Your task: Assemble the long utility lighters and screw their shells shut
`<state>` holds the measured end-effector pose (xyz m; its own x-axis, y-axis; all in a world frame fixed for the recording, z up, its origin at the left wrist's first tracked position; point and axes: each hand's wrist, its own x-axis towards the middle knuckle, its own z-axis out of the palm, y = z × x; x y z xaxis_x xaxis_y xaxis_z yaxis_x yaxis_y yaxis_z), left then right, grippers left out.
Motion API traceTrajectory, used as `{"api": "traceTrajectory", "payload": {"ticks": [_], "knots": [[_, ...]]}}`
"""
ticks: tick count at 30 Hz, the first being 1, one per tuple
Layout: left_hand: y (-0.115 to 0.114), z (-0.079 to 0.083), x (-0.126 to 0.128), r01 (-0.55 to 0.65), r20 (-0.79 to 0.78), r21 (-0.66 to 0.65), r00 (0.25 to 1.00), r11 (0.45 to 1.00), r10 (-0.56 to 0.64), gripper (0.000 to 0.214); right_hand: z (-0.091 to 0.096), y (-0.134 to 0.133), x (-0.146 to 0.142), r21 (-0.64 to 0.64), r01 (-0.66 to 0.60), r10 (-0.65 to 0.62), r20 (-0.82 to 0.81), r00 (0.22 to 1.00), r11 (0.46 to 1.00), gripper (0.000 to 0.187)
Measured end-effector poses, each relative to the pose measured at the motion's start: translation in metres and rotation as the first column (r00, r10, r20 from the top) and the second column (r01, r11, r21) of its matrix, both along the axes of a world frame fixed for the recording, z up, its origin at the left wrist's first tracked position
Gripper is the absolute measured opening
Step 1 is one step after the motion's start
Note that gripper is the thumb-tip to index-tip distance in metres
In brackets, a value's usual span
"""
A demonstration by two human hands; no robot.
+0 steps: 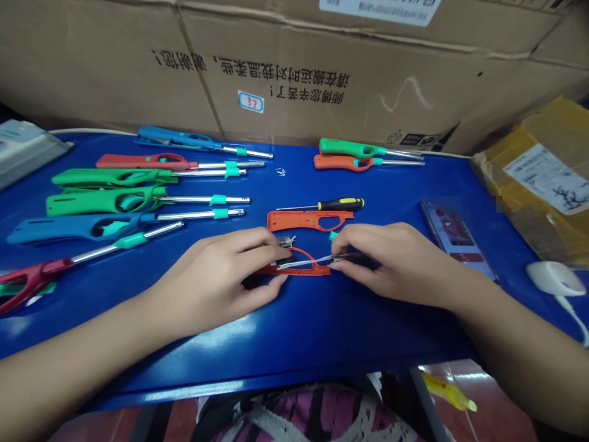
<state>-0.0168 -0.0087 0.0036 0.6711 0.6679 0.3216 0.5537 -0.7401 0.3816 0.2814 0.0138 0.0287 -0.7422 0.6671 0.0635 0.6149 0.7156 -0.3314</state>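
Observation:
My left hand (230, 270) is closed on the left end of an orange lighter half-shell (322, 270), keeping it against the blue table. Small inner parts (286, 241) show beside its fingertips. Between the thumb and fingers of my right hand (386, 261) are slim tweezers (304, 263), silvery with a dark rear part; their tip reaches into the half-shell near my left fingers. Just beyond lies the other orange half-shell (299, 221), with its trigger opening to the right. A small teal piece (333, 235) touches or sits close to my right fingers.
A yellow-black screwdriver (340, 204) lies behind the shells. Several long-necked lighters, including a blue one (83, 228), line the left; a green one (350, 147) and an orange one (335, 162) lie at the back. A phone (455, 239), white mouse (556, 278) and cardboard box (285, 123) surround the work.

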Motion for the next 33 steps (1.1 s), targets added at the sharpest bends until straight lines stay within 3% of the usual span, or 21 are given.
{"api": "traceTrajectory", "payload": {"ticks": [9, 15, 22, 33], "knots": [[0.0021, -0.0028, -0.0012, -0.001, 0.022, 0.01, 1.0, 1.0, 0.0, 0.024, -0.0054, -0.0036, 0.0015, -0.016, -0.11, 0.11, 0.024, 0.994, 0.994, 0.01], [0.0009, 0.0015, 0.0014, -0.034, 0.026, 0.028, 0.999, 0.999, 0.033, 0.022, -0.0081, -0.0022, 0.0001, 0.038, -0.105, 0.099, 0.143, 0.985, 0.994, 0.019], [0.0001, 0.0011, 0.0013, -0.055, 0.023, -0.021, 0.998, 0.998, 0.055, 0.022, -0.0059, -0.002, 0.0008, 0.032, -0.063, 0.058, 0.145, 0.988, 0.998, 0.02], [0.0029, 0.0008, 0.0001, -0.026, 0.024, -0.016, 0.999, 1.0, 0.027, 0.025, -0.0109, 0.0008, 0.0051, 0.225, -0.098, 0.077, 0.102, 0.992, 0.969, 0.025]]}}
